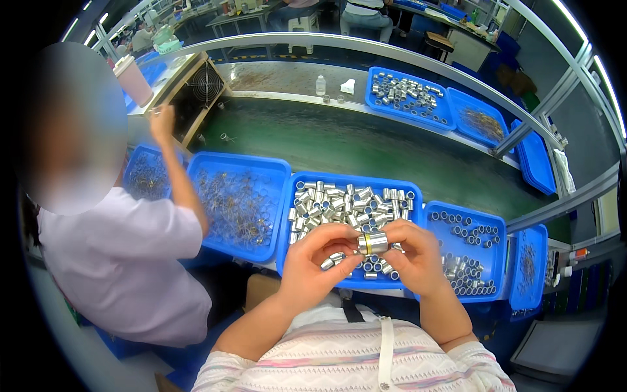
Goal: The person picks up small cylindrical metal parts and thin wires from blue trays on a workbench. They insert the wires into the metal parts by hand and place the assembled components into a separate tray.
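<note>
In front of my chest I hold a shiny metal sleeve (373,242) with a yellow band around it. My left hand (315,260) pinches its left end between thumb and fingers. The fingers of my right hand (417,256) close on its other end. Both hands are above the near part of a blue tray (356,178), which is heaped with silver metal sleeves (346,204). My fingers partly cover the sleeves beneath them.
Left of my tray, another blue tray (238,157) holds thin wire-like rings. To the right is a blue tray (450,230) with metal sleeves in rows. A green conveyor belt (300,134) runs behind them. A co-worker's arm (175,153) reaches across at left. Metal frame bars (326,38) cross overhead.
</note>
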A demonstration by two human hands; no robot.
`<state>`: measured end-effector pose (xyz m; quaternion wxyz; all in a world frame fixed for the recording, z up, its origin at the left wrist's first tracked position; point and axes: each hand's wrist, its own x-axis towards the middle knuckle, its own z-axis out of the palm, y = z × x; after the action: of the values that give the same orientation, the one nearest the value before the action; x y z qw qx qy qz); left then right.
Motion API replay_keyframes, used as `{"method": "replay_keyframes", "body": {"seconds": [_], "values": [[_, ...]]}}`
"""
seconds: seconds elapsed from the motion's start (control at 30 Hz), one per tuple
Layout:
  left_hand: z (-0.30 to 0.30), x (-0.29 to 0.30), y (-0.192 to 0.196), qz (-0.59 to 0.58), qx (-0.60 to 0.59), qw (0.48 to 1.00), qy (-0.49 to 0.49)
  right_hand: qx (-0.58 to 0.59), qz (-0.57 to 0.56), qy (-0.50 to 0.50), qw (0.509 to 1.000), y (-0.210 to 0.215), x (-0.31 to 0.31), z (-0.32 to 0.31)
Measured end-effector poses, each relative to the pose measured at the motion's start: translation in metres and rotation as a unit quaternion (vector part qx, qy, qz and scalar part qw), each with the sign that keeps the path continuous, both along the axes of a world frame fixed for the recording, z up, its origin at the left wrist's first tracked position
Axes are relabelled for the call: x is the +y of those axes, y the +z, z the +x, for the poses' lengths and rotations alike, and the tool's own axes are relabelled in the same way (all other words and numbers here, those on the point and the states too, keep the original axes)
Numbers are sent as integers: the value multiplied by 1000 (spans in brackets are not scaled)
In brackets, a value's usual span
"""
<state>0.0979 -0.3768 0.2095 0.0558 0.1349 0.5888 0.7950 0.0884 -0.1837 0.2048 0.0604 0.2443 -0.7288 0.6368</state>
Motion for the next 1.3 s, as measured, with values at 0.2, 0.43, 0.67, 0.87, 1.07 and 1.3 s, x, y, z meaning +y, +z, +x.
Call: {"method": "replay_keyframes", "body": {"seconds": [0.2, 0.43, 0.67, 0.87, 1.07, 1.3], "values": [[17, -3, 5, -156, 203, 965, 53, -36, 7, -24, 999, 14, -5, 28], [28, -10, 13, 65, -118, 989, -63, 13, -28, -38, 999, 10, -9, 41], [39, -7, 18, 32, -104, 993, -52, 59, 23, -25, 998, 11, -3, 47], [41, -3, 18, -54, 12, 996, -66, 50, 43, -24, 998, 15, 5, 52], [44, 6, 23, 16, -119, 987, -105, 110, 64, -24, 992, 19, 10, 56], [50, 16, 23, -6, -78, 991, -106, 180, 74, -53, 979, 20, 14, 65]]}}
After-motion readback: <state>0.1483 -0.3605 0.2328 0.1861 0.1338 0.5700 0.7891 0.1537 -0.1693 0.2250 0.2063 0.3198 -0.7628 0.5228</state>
